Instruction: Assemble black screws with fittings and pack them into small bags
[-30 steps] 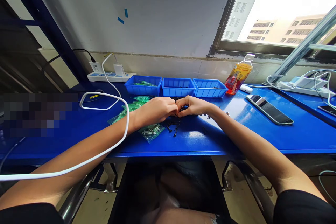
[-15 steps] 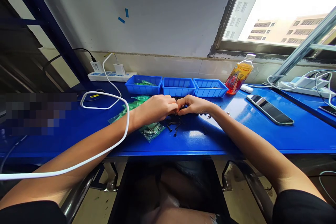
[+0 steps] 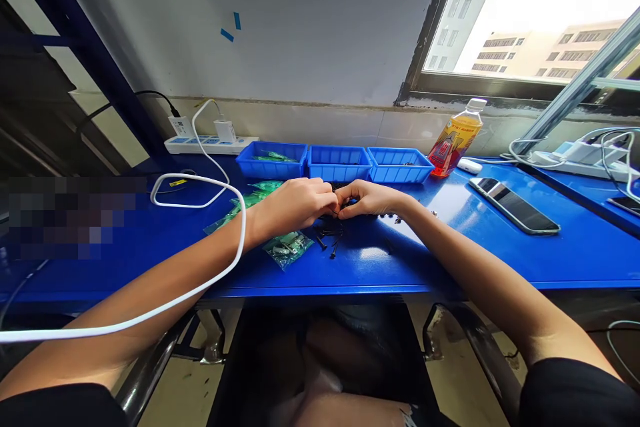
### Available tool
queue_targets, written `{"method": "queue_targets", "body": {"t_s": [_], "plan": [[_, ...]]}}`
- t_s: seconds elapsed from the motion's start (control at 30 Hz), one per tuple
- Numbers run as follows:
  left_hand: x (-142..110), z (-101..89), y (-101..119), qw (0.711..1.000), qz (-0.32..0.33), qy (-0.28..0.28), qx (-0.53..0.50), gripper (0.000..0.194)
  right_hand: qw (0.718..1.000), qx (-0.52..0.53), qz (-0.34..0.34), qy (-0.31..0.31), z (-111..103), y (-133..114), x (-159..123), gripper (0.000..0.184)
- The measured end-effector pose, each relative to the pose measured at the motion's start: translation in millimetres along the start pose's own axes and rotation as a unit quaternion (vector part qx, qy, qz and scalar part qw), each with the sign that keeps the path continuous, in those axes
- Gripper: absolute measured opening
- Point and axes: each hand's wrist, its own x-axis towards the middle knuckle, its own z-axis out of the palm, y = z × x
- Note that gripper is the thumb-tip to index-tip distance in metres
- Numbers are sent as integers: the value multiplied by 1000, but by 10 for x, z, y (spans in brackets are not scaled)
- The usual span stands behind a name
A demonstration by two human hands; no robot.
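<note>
My left hand (image 3: 295, 203) and my right hand (image 3: 367, 199) meet fingertip to fingertip above the blue table (image 3: 500, 247). Both are curled in a pinch on something small and dark that I cannot make out. Under and just in front of them lie several black screws (image 3: 327, 237). A small green bag (image 3: 287, 247) of parts lies beside my left wrist, and more green bags (image 3: 250, 203) lie behind that hand.
Three blue bins (image 3: 339, 163) stand in a row behind the hands. A drink bottle (image 3: 454, 139) and a phone (image 3: 513, 205) are to the right. A white cable (image 3: 200, 187) crosses my left forearm from a power strip (image 3: 205, 143).
Both hands stay pinched together at the same spot, with only slight finger movement. The view has shifted a little.
</note>
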Motion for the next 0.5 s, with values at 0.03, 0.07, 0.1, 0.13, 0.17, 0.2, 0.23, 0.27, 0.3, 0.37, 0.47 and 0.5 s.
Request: {"method": "queue_targets", "body": {"t_s": [0.03,0.07,0.1,0.13,0.17,0.2,0.23,0.27,0.3,0.37,0.47,0.5], "plan": [[0,2,0,1000,1,0,-2,14,1000,2,-1,-1,-2,-2,-1,17],[0,2,0,1000,1,0,-2,14,1000,5,-3,-2,-4,-2,-2,17],[0,1,1,1000,2,0,-1,15,1000,8,-5,-4,-6,-3,-3,17],[1,-4,4,1000,2,-2,0,15,1000,11,-7,-5,-8,-4,-4,17],[1,-12,7,1000,3,-4,2,16,1000,14,-10,-6,-9,-5,-4,17],[0,-24,12,1000,4,-7,3,16,1000,17,-11,-8,-10,-7,-5,16],[0,-38,18,1000,6,-10,3,16,1000,20,-12,-9,-9,-10,-6,16],[-1,-55,24,1000,7,-14,3,17,1000,24,-13,-10,-8,-12,-7,16],[-2,-71,29,1000,9,-17,3,17,999,28,-14,-10,-6,-15,-8,16],[-5,-98,39,1000,10,-20,3,16,999,32,-13,-10,-3,-18,-8,16],[-11,-115,43,1000,9,-19,7,16,999,33,-13,-12,-2,-15,-6,16],[-12,-114,43,1000,10,-18,6,16,999,33,-14,-14,-3,-12,-5,16]]}}
